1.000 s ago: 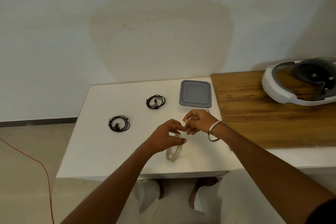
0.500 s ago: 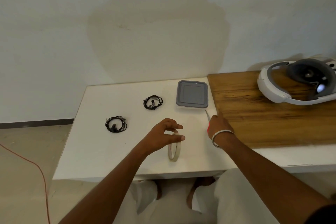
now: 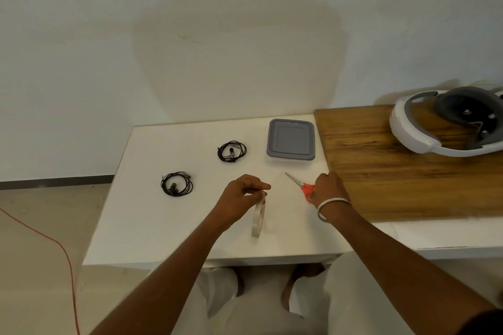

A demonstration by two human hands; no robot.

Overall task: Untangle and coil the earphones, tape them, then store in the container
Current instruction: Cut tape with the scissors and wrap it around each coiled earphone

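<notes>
At frame centre the left hand (image 3: 242, 196) pinches the white tape roll (image 3: 258, 215); the right hand (image 3: 328, 187) grips the red-handled scissors (image 3: 302, 185). Better to cut a short strip cleanly.

A white headset (image 3: 446, 128) lay on a wooden board (image 3: 394, 168) to the right of a white table (image 3: 152, 226). A thin red line, possibly a cable (image 3: 58, 245), crossed the floor (image 3: 32, 266).

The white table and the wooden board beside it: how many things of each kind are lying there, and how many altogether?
Coiled black earphones: 2
Grey lidded container: 1
Tape roll, in the left hand: 1
Red-handled scissors, at the right hand: 1
White headset on the wooden board: 1
Total: 6
</notes>
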